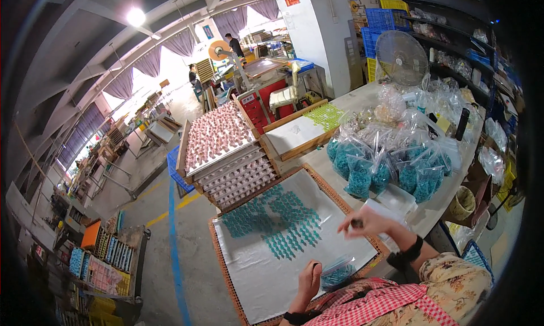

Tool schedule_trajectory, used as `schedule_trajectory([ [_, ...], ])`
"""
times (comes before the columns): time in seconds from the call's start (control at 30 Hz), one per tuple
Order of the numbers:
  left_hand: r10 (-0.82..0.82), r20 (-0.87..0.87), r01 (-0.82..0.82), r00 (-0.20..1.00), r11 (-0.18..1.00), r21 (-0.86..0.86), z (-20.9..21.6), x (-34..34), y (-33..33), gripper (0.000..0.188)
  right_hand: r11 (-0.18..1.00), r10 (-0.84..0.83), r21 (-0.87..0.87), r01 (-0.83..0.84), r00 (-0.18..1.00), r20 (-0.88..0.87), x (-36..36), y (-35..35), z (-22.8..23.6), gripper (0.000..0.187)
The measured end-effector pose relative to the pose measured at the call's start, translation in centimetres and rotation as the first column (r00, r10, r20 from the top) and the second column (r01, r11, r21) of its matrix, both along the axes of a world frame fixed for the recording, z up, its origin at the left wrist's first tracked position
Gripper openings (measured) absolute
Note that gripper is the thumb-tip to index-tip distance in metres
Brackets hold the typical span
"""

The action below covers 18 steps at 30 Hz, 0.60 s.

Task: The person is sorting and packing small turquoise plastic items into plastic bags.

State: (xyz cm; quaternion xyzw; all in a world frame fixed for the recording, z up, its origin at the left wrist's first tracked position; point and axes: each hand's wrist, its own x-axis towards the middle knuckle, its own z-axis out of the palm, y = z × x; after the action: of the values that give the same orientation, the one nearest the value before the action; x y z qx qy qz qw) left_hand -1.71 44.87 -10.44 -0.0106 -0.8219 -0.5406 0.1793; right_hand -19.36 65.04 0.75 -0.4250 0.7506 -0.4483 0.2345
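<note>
My left hand (309,279) is closed on the edge of a clear plastic bag (338,274) with small teal pieces in it, near the front of a white-covered board (255,286). Above the board's right side, my right hand (364,222) hovers with its fingers curled together; what they hold, if anything, is too small to tell. Rows of small teal pieces (292,229) lie across the far half of the white sheet, apart from both hands. The board has a brown perforated rim.
Beyond the board stands a stack of trays (232,181) topped with pink pieces. Filled teal bags (360,176) crowd the table at right, near a fan (401,57). A wooden-framed tray (294,134) holds green pieces. A loaded cart (110,258) stands on the floor at left.
</note>
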Motion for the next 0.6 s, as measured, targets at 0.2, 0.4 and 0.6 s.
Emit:
schedule_trajectory([
  [0.2,0.020,-0.007,-0.021,1.000,0.996,-0.085,1.1,-0.1,0.8,0.026,0.975,0.192,0.131,-0.177,0.976,-0.103,3.9,0.1,-7.6,0.020],
  [0.4,0.243,-0.017,-0.243,0.970,0.969,-0.052,-0.2,1.4,-2.0,0.020,0.991,0.130,-0.010,-0.132,0.982,-0.134,4.1,1.0,-8.1,0.014],
  [0.6,0.238,0.243,-0.304,0.940,0.908,0.287,-2.4,3.7,-5.1,0.024,0.996,0.080,-0.020,-0.084,0.985,-0.150,3.8,0.9,-6.8,0.016],
])
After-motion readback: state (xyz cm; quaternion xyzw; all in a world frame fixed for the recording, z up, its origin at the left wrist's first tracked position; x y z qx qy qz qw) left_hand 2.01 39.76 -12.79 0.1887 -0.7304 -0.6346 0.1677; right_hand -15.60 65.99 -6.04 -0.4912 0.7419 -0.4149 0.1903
